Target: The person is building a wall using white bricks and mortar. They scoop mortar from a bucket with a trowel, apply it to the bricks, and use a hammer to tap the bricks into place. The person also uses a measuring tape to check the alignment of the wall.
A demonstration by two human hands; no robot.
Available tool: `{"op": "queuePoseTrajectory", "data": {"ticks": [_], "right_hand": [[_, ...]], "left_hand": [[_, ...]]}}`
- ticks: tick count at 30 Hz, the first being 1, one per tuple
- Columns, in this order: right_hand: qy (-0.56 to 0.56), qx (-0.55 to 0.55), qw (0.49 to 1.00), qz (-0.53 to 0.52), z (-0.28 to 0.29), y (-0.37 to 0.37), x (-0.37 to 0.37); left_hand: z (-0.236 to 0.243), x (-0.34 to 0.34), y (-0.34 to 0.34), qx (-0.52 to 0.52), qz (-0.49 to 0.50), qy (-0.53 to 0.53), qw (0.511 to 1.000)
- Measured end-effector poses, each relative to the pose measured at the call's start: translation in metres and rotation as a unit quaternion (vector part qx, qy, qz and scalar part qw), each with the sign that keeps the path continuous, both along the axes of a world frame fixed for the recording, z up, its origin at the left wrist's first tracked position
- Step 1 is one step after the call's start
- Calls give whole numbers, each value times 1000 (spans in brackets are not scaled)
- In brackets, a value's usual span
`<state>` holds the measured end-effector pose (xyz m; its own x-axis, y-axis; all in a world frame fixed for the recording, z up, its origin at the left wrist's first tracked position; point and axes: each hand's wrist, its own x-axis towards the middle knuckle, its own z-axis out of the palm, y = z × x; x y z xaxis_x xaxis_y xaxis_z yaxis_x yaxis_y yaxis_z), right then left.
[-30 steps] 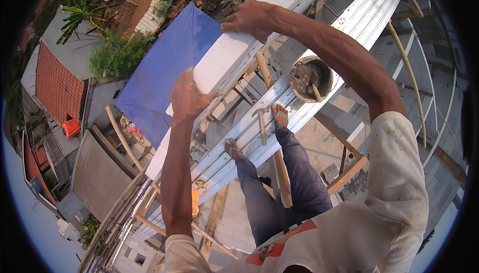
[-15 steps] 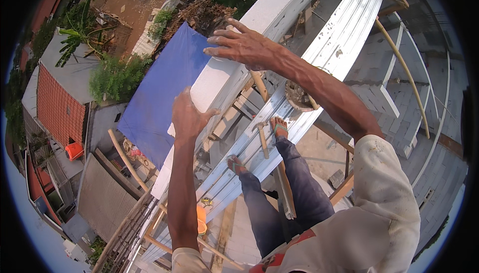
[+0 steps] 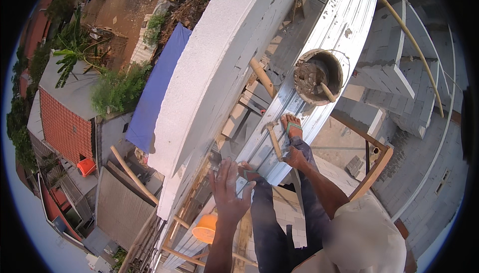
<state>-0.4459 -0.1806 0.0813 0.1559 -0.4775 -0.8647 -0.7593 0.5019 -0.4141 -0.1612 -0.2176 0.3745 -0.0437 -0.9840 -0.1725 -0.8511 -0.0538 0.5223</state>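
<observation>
My right hand [image 3: 298, 158] is down beside my right foot, its fingers closed at the handle end of a hammer [image 3: 274, 142]. The hammer's head rests on the ribbed metal plank [image 3: 329, 38] between my sandalled feet. My left hand [image 3: 230, 185] is open, fingers spread, over the gap beside the plank and close to my left foot. To the left of both hands runs a wall of white blocks [image 3: 199, 68] with a pale, rough top. Farther along the plank stands a bucket [image 3: 335, 68] of grey mortar, a wooden-handled tool [image 3: 327, 92] sticking out of it.
An orange tub [image 3: 204, 229] sits below, near my left forearm. A bamboo pole [image 3: 263, 78] runs between wall and plank, and a timber frame [image 3: 371, 168] is at the right. Beyond the wall, the ground drops to a blue tarp [image 3: 162, 88] and tiled roofs [image 3: 65, 126].
Both hands have come off the wall's top. My right hand has reached down to the hammer, and my left has lowered near my left foot. The view has shifted, showing the whole bucket.
</observation>
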Motion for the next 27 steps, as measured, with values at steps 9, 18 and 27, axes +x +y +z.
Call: {"op": "queuePoseTrajectory", "data": {"ticks": [9,18,27], "right_hand": [[119,-161,979,-37,-200,59,48],[267,-177,947,-27,-277,63,63],[-106,142,901,-396,-77,-1,66]], "left_hand": [[-84,-29,272,393,71,-13,917],[-82,-24,234,341,82,-34,936],[-100,-20,297,341,198,106,913]]}}
